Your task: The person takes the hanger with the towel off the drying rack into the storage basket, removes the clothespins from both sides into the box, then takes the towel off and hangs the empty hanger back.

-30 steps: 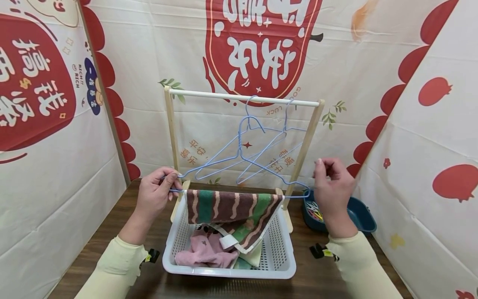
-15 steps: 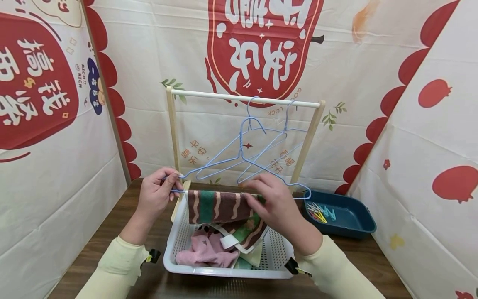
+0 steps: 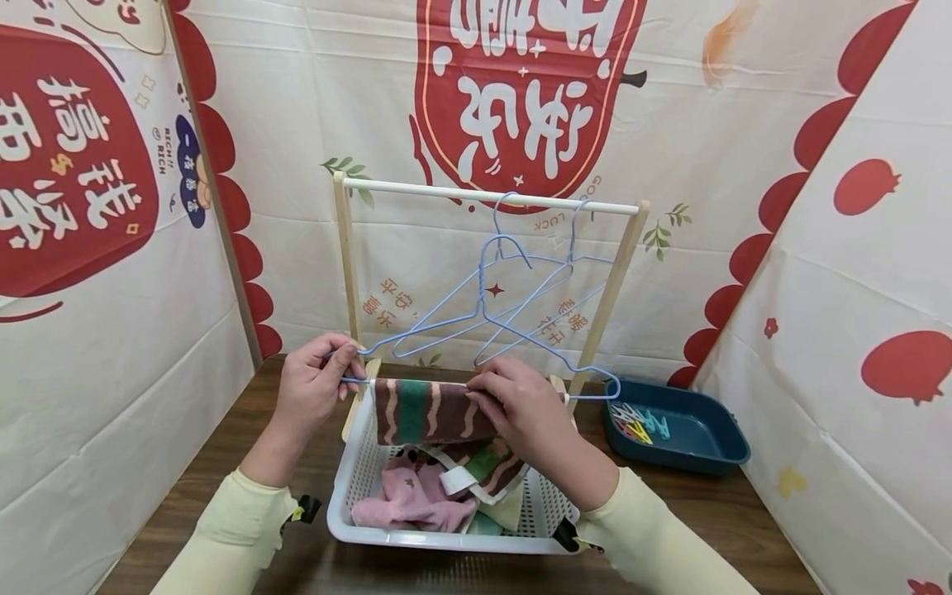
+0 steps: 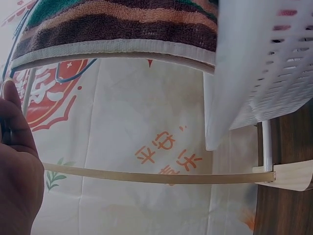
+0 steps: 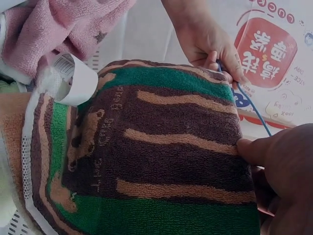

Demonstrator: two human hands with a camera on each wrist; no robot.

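A striped brown-and-green towel hangs folded over the bottom bar of a blue wire hanger, above a white basket. My left hand pinches the hanger's left end. With its thumb in front, my right hand pinches the towel's top edge at the bar, right of the middle. The right wrist view shows that thumb on the towel, with the fingers mostly hidden behind. A white tag sticks out from the towel. In the left wrist view, my left hand shows only in part.
A pink cloth and other fabrics lie in the basket. Behind it stands a wooden rack with two more blue hangers on its rail. At the right, a dark blue tray holds several coloured clothespins. Printed cloth walls enclose the table.
My right hand has come from beside the hanger's right end leftward to the towel and now pinches its top edge. My left hand has kept its hold on the hanger.
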